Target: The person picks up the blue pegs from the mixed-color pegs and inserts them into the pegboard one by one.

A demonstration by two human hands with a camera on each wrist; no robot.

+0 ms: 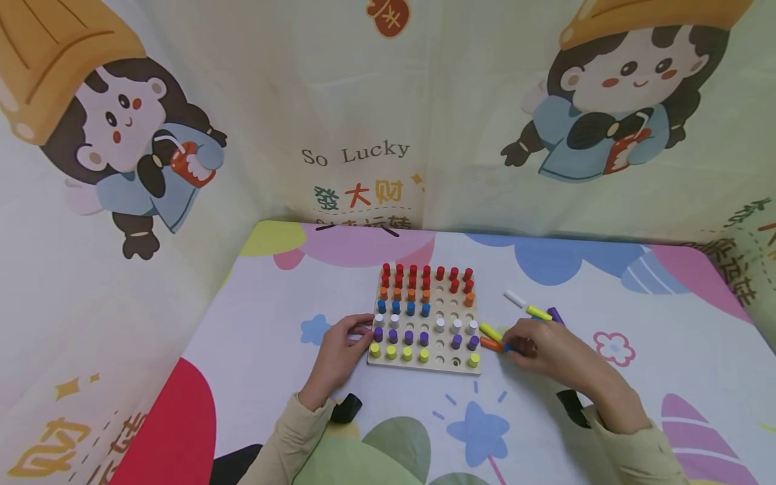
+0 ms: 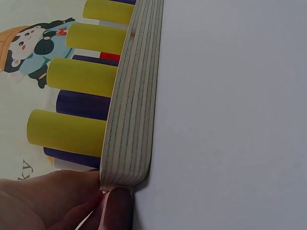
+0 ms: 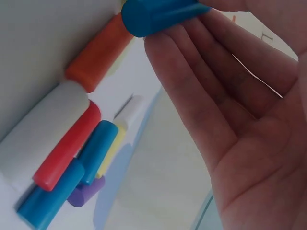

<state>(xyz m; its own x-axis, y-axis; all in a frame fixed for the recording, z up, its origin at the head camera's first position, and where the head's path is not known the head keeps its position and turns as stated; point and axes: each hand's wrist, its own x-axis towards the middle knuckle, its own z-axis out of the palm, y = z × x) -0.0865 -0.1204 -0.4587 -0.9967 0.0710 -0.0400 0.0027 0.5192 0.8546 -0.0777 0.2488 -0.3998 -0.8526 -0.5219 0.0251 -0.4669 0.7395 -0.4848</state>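
A wooden pegboard (image 1: 418, 366) lies on the table with rows of red, orange, blue, white, purple and yellow pegs upright in it; bare holes show mostly towards its right side. My left hand (image 1: 336, 353) grips the board's left edge, its fingers and thumb at the corner in the left wrist view. To the right of the board, my right hand (image 1: 554, 347) pinches a blue peg (image 3: 158, 18) between thumb and fingertips. Around that hand lie loose pegs, among them an orange peg (image 3: 100, 53), a red peg (image 3: 68, 144) and a white peg (image 3: 41, 129).
Farther back on the right lie another white peg (image 1: 515, 299), a yellow peg (image 1: 539, 312) and a purple peg (image 1: 555, 316). A patterned cloth (image 1: 339, 444) covers the table. Behind it hangs a printed curtain (image 1: 473, 168), with another side at the left.
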